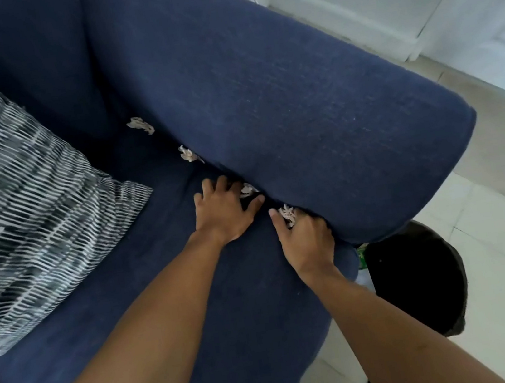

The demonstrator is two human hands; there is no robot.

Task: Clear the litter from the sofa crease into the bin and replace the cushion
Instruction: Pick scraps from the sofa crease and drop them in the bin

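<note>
Head view: a person leans over a navy sofa (pixel 261 304), both bare arms reaching into the crease along the armrest (pixel 297 102).
Litter: 4 crumpled paper scraps sit in that crease, the farthest scrap (pixel 140 125) near the back corner, a second scrap (pixel 188 153) closer in.
Left hand (pixel 224 208): spread wide, flat on the seat, fingertips touching a third scrap (pixel 247 189); nothing gripped.
Right hand (pixel 305 239): curled narrow around the nearest scrap (pixel 288 214), pinching it against the armrest.
Handling: scraps look feather-light, soft, crushable; I'd pinch each by its raised crumpled edge.
Bin (pixel 418 278): dark, open, on the floor just beside the sofa's front corner.
Cushion (pixel 15 194): patterned, pushed aside at left, soft, not yet replaced.
</note>
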